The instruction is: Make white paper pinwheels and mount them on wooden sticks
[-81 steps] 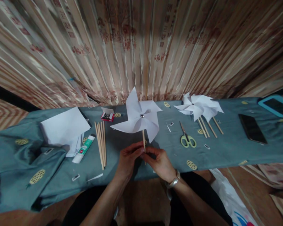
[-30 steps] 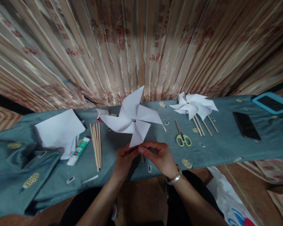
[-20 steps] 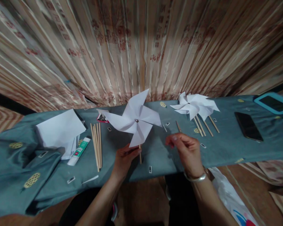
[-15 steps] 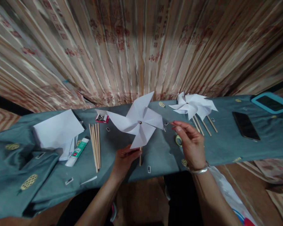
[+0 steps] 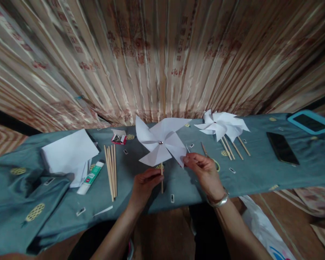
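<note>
A white paper pinwheel [image 5: 162, 142] on a thin wooden stick stands upright over the blue-grey cloth [image 5: 260, 169]. My left hand [image 5: 144, 184] grips the stick near its lower end. My right hand [image 5: 204, 169] pinches the tip of the lower right blade between thumb and fingers. A metal pin shows at the pinwheel's centre. Green-handled scissors [image 5: 209, 157] lie just behind my right hand, mostly hidden by it.
Finished pinwheels [image 5: 223, 126] lie at the back right. Loose wooden sticks [image 5: 111, 169], a glue stick [image 5: 90, 173], white paper sheets [image 5: 69, 151] and a small pin box [image 5: 118, 137] lie left. A dark phone [image 5: 282, 148] and a blue-framed tablet [image 5: 311, 122] rest far right. A striped curtain hangs behind.
My right hand let go of the stick, swung out to the right, then came back to the pinwheel and took hold of a blade tip. The blades have turned. My left hand kept the stick.
</note>
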The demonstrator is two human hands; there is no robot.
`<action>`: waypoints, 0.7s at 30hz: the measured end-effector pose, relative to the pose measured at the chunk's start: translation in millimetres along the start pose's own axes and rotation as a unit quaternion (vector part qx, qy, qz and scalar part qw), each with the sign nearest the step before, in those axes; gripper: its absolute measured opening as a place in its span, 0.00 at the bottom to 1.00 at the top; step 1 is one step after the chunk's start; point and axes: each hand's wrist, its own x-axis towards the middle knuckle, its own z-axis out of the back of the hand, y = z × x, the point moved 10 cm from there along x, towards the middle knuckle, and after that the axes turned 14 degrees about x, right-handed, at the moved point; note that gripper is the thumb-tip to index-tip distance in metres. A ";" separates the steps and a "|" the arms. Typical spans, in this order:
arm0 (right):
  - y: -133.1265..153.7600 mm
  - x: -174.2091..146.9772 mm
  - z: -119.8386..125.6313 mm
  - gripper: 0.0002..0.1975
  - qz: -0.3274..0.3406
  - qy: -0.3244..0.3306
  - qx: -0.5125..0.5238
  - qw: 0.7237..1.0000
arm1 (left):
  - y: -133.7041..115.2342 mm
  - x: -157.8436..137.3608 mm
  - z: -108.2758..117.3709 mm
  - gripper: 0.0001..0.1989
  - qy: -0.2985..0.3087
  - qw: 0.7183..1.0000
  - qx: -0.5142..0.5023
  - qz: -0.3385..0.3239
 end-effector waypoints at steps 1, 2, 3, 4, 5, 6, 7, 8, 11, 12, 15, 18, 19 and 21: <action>-2.1 -1.5 -4.7 0.16 -0.008 0.011 -0.001 1.000 | -0.3 0.1 -0.3 0.08 0.000 1.000 0.000 -0.002; -3.9 -2.8 -9.4 0.16 -0.014 0.022 -0.003 1.000 | -0.4 0.1 -0.4 0.08 0.000 1.000 -0.001 -0.003; -5.3 -3.9 -13.9 0.16 -0.018 0.032 -0.007 0.999 | -0.5 0.2 -0.2 0.08 -0.002 1.000 -0.004 -0.004; -6.7 -5.0 -18.2 0.16 -0.022 0.043 -0.010 0.999 | -0.6 0.4 -0.1 0.08 -0.002 1.000 -0.006 -0.004; -8.2 -6.0 -22.3 0.16 -0.026 0.053 -0.012 0.998 | -0.7 0.5 -0.1 0.08 -0.002 1.000 -0.009 -0.005; -9.5 -6.8 -25.7 0.16 -0.028 0.062 -0.013 0.998 | -0.9 0.7 0.1 0.08 -0.003 1.000 -0.013 -0.006; -10.8 -7.7 -28.6 0.16 -0.030 0.069 -0.012 0.997 | -1.0 0.8 0.2 0.08 -0.003 1.000 -0.014 -0.006; -12.4 -8.5 -31.2 0.16 -0.032 0.075 -0.011 0.997 | -1.0 0.9 0.5 0.08 -0.004 1.000 -0.014 -0.006; -19.4 -11.3 -38.4 0.17 -0.045 0.095 -0.016 0.994 | -0.4 0.7 0.2 0.08 -0.002 1.000 -0.013 -0.005; -22.0 -12.3 -40.7 0.17 -0.047 0.102 -0.019 0.993 | -0.4 0.4 -0.3 0.08 0.000 1.000 -0.015 -0.006; -29.0 -15.2 -47.3 0.17 -0.048 0.122 -0.028 0.991 | -1.6 -0.6 -3.7 0.09 0.013 1.000 -0.023 -0.011; -35.4 -19.3 -54.7 0.15 -0.051 0.146 -0.041 0.987 | -2.7 -1.3 -5.1 0.09 0.017 1.000 -0.012 -0.014; -36.5 -20.9 -56.6 0.14 -0.052 0.153 -0.049 0.986 | -2.4 -1.3 -4.7 0.09 0.016 1.000 -0.008 -0.012; -35.6 -23.9 -59.1 0.14 -0.053 0.166 -0.069 0.982 | -1.2 -0.9 -2.9 0.08 0.011 1.000 -0.005 -0.008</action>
